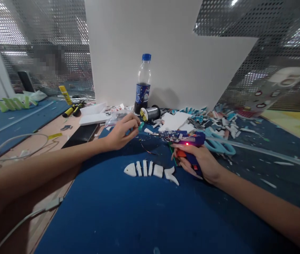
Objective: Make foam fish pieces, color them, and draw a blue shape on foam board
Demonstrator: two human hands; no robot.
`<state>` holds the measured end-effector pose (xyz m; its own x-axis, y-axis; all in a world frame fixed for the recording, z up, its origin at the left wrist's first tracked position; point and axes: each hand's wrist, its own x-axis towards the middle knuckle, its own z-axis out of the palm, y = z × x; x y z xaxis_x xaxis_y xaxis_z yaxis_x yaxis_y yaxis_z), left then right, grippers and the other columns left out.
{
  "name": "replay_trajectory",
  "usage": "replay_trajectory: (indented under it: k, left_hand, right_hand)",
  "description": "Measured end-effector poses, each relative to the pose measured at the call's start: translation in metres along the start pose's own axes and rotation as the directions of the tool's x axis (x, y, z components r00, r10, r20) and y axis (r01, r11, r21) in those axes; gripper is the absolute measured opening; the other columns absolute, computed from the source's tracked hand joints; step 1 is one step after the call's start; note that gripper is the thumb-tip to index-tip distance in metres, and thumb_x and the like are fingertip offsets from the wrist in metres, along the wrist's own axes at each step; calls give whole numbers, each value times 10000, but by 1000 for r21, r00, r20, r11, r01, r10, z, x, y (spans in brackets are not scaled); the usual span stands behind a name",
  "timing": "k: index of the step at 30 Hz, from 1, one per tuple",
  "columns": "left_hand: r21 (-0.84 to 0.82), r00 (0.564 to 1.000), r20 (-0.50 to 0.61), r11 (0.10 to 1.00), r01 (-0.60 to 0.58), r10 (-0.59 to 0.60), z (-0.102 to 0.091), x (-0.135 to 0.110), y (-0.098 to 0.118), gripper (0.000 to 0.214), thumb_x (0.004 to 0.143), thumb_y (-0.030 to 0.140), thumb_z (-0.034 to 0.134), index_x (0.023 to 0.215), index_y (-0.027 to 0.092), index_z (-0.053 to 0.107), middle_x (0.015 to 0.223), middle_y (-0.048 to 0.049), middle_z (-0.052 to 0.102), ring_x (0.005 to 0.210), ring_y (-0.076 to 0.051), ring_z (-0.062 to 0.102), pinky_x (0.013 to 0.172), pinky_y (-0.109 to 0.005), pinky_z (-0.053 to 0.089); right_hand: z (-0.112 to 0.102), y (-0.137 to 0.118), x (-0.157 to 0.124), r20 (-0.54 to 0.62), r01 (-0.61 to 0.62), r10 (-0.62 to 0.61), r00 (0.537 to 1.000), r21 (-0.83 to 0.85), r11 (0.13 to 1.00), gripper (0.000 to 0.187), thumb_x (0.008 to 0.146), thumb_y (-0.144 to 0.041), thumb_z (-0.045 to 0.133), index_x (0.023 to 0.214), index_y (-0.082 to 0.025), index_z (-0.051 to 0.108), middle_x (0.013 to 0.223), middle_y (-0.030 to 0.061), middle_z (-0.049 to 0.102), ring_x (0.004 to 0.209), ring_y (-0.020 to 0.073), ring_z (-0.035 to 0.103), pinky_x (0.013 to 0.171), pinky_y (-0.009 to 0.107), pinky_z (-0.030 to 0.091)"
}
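Observation:
My right hand (pixel 201 160) is closed round a blue hot glue gun (pixel 185 138) with a red light lit; its nozzle points left. My left hand (pixel 122 132) pinches a small teal piece (pixel 141 126) just left of the nozzle. On the blue mat (pixel 129 211) in front of both hands lies a white foam fish (pixel 151 170) cut into several segments, laid out in a row. A thin wire (pixel 147 148) lies between the hands.
A cola bottle (pixel 143 83) with a blue cap stands at the back beside a wire spool (pixel 150 113). Teal scissors (pixel 219 143), white foam sheets (pixel 175 121) and many scraps (pixel 219 118) lie to the right. A white cable (pixel 15 141) runs on the left.

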<state>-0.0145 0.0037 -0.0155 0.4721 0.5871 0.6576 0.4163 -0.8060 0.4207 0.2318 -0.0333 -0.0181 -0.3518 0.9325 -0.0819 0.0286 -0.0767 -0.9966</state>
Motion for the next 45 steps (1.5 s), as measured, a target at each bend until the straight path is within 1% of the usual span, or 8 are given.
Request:
replay_trajectory:
  k: [7,11,14,19,25,30,35,45]
  left_hand:
    - [1,998,-20,998,-61,61,8,-6,-16,208,859,129,468,682,189,377,954,-75,565,828,-137,522,703,-291,437]
    - [-172,995,-45,982,78,-87,10,-8,-20,225,879,195,470,680,196,363,866,-67,621,744,-124,572,588,-258,455]
    - [-377,977,-5,905,197,-214,12,-7,-20,235,899,285,460,699,206,366,788,-50,637,585,-90,566,486,-233,444]
    - [-493,958,8,833,252,-285,12,-3,-20,253,867,374,519,716,206,406,762,-53,653,540,-88,567,460,-241,450]
    - [-454,957,43,848,274,-286,10,-2,-19,264,847,377,539,692,200,418,720,-48,657,537,-82,534,470,-241,432]
    - [-567,937,119,752,336,-329,7,-2,-17,230,799,348,610,711,179,483,738,-28,651,595,-84,577,583,-244,494]
    - [-658,914,162,649,382,-373,7,-2,-14,264,698,220,712,870,167,519,778,-10,660,715,-101,637,677,-230,517]
    - [-624,868,209,623,472,-450,4,-1,-13,382,581,116,761,917,130,578,866,-62,711,804,-155,680,705,-236,552]
  right_hand:
    - [-2,3,1,7,-14,14,1000,-15,1000,388,772,-367,543,451,-152,573,267,-26,389,202,74,350,258,212,250]
    - [-2,3,1,10,-28,28,1000,-12,1000,404,778,-363,538,434,-152,566,265,-20,395,199,67,345,263,204,250]
    - [-2,2,1,10,-31,31,999,-4,1000,439,778,-363,541,389,-161,526,264,-21,391,195,62,343,255,194,245]
    - [-3,2,0,19,-57,57,998,18,998,497,781,-363,542,332,-165,468,257,-13,383,187,60,338,226,183,218]
    - [-2,1,0,15,-55,54,998,17,998,477,780,-355,539,347,-168,467,257,-12,392,189,63,337,222,176,240]
    - [-3,2,1,1,-36,36,999,12,999,461,777,-360,535,361,-170,473,267,-16,396,200,67,346,227,183,245]
    - [-3,3,0,13,-27,27,1000,11,1000,460,780,-354,546,367,-173,459,278,-27,390,206,63,343,242,192,259]
    - [-3,2,0,3,-41,41,999,7,999,457,773,-368,547,366,-180,456,259,-23,389,191,63,332,222,181,229]
